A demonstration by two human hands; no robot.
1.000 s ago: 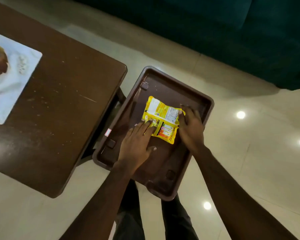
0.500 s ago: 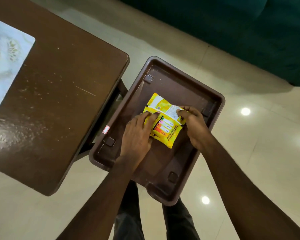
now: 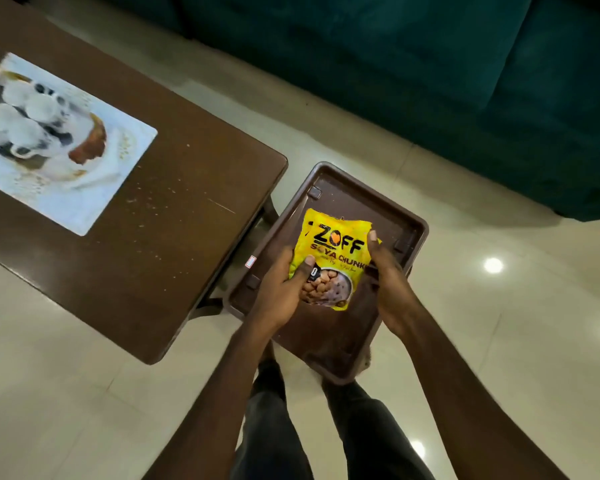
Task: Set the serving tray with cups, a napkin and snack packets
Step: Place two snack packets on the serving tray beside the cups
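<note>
From my feed, the yellow snack packet (image 3: 333, 258) looks like crinkly, shiny plastic film. The brown tray (image 3: 326, 188) reads as smooth moulded plastic with a slight sheen. The table (image 3: 174, 244) on the left is dark wood, scuffed and speckled. The floor tiles (image 3: 499, 341) at lower right are super glossy, and the sofa (image 3: 430, 81) up top is matt teal cloth.

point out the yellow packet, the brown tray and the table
yellow packet (image 3: 336, 245): head view, printed front at the logo
brown tray (image 3: 368, 206): head view, bare floor near far corner
table (image 3: 187, 220): head view, bare top
</note>
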